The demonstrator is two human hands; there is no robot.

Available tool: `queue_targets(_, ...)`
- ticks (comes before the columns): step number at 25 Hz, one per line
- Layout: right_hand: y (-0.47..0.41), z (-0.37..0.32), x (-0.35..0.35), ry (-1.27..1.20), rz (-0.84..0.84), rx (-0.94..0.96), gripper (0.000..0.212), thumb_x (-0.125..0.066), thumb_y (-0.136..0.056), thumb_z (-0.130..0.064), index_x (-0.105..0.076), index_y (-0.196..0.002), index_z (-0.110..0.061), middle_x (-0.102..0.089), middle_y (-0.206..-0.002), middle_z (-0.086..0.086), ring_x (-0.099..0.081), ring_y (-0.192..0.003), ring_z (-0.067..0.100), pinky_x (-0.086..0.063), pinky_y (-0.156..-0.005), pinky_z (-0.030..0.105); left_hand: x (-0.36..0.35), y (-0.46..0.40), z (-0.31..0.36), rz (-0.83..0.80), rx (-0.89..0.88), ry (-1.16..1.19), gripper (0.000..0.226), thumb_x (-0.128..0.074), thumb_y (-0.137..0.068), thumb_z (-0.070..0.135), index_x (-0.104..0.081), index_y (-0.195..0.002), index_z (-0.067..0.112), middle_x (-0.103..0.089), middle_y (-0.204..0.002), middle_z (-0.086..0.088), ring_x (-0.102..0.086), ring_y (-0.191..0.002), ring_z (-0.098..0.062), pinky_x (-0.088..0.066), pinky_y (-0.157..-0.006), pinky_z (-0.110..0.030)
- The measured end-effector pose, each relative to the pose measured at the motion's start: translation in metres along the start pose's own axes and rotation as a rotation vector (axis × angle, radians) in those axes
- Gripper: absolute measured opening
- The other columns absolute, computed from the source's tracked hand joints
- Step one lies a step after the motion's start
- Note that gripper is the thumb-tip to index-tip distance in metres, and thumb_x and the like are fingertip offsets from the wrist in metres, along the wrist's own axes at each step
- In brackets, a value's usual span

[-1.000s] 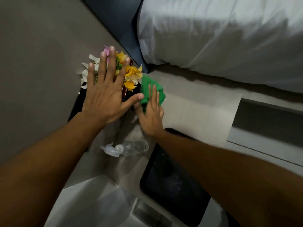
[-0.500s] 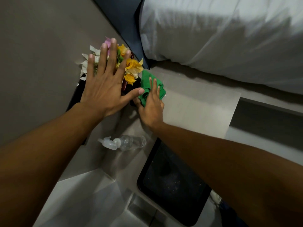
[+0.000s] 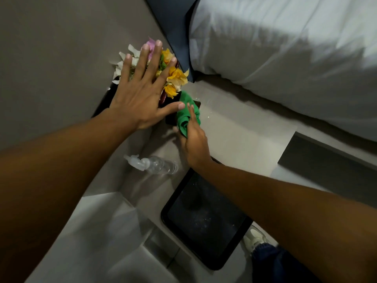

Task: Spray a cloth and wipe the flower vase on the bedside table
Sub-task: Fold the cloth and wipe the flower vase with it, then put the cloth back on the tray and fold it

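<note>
A dark vase with yellow, white and pink flowers stands at the back of the bedside table, against the wall. My left hand lies flat and spread over the flowers, fingers apart, hiding most of the vase. My right hand presses a crumpled green cloth against the vase's right side. A clear spray bottle lies on its side on the table, just in front of both hands.
A black tray sits at the table's front edge under my right forearm. A white pillow and bedding fill the right. The grey wall is on the left. My shoe shows on the floor below.
My right hand has drawn the green cloth down and back along the vase's right side, bunching it up. My left hand stays spread on the flowers.
</note>
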State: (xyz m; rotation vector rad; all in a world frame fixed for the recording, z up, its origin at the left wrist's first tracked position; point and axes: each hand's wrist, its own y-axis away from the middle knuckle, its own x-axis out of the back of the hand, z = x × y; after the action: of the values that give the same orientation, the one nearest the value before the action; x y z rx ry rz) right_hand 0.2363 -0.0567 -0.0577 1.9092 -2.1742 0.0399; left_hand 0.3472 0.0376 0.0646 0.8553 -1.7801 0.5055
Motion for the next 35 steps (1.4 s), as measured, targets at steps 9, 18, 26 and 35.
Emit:
queue_targets(9,0.099,0.005,0.071,0.354,-0.438,0.316,0.080,-0.062,-0.088,0.011,-0.022,-0.154,-0.007,-0.033,-0.159,0.018,-0.037,-0.144,0.035,-0.033,-0.117,0.046,0.029,0.018,0.023,0.026,0.078,0.032,0.095,-0.013,-0.084,0.083,0.001,-0.157,0.024,-0.002,-0.166,-0.016,-0.001,-0.152,-0.036,-0.002,-0.119,-0.062)
queue_targets(18,0.139,0.044,0.071,1.123,-1.101,0.533,0.074,-0.031,-0.100,-0.057,-0.010,-0.158,-0.017,0.001,-0.167,0.008,0.002,-0.154,0.027,-0.015,-0.120,0.042,0.040,0.130,0.101,0.422,0.447,0.309,0.080,-0.039,-0.092,0.068,-0.031,-0.152,0.016,-0.030,-0.158,-0.023,-0.023,-0.148,-0.038,-0.018,-0.119,-0.057)
queue_targets(26,0.116,0.034,0.068,1.126,-1.350,0.456,0.075,-0.034,-0.099,-0.059,-0.004,-0.158,-0.023,0.012,-0.166,-0.003,0.017,-0.149,0.012,-0.012,-0.122,0.043,-0.031,0.270,0.251,-0.248,0.813,0.707,0.067,-0.025,-0.101,0.049,0.000,-0.155,0.018,0.002,-0.166,-0.007,0.002,-0.153,-0.023,-0.020,-0.121,-0.052)
queue_targets(35,0.069,-0.002,0.064,0.571,-0.941,0.047,0.034,-0.052,-0.099,-0.012,-0.062,-0.131,-0.017,-0.068,-0.125,0.012,-0.066,-0.112,0.026,-0.055,-0.096,0.034,-0.059,0.227,0.267,-0.375,0.844,0.760,0.066,-0.024,-0.102,0.043,-0.010,-0.156,0.008,0.001,-0.166,-0.011,-0.002,-0.154,-0.028,-0.004,-0.123,-0.049)
